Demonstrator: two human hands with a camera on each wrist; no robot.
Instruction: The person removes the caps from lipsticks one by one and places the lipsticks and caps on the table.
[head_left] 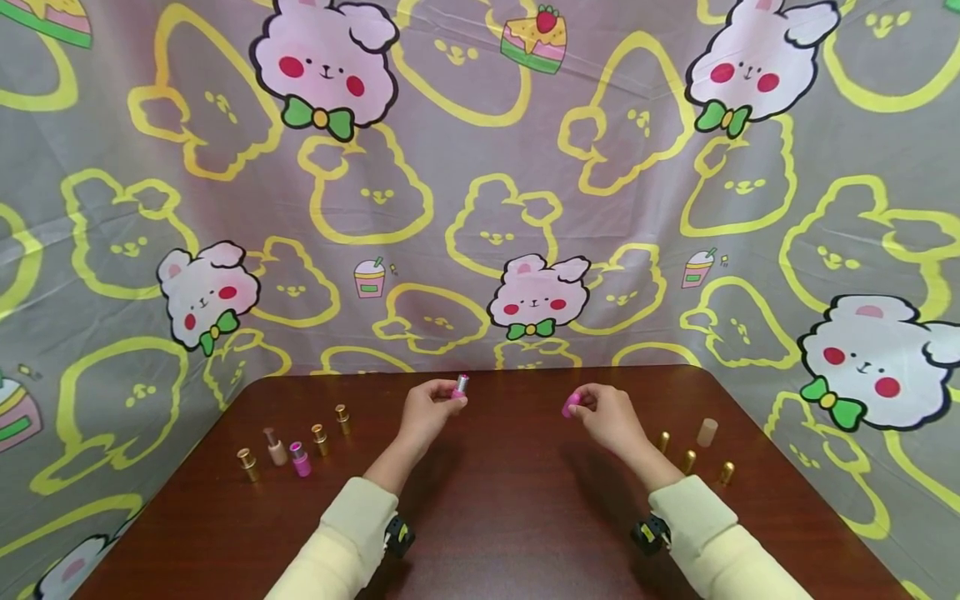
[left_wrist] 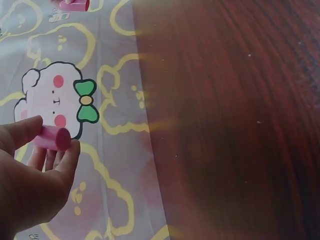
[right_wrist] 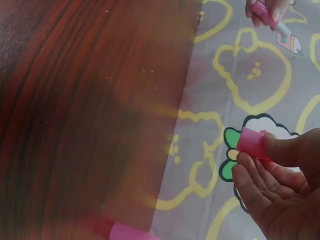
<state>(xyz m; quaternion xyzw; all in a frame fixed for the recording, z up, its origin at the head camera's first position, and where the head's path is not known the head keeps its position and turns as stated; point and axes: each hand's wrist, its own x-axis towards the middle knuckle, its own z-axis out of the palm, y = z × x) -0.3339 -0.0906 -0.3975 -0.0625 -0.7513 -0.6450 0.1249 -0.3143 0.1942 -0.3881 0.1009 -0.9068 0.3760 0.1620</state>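
Note:
My left hand [head_left: 429, 412] pinches a pink lipstick tube [head_left: 460, 387] between thumb and fingers, its silver neck uncovered and pointing up. From the left wrist, the tube's round pink base [left_wrist: 62, 139] shows beyond the thumb. My right hand [head_left: 607, 414] holds a pink cap [head_left: 572, 405] by its end with thumb and fingertips. The cap's other end [right_wrist: 250, 141] points toward the left hand in the right wrist view. Both hands are raised over the far part of the table, with a wide gap between them.
On the left of the wooden table [head_left: 510, 517] stand gold lipsticks [head_left: 319, 440], a beige one [head_left: 276, 450] and another pink one [head_left: 301, 460], all uncapped. Gold caps [head_left: 689, 462] and a beige cap [head_left: 707, 432] stand right. A pink object [right_wrist: 131, 233] shows at the right wrist view's lower edge.

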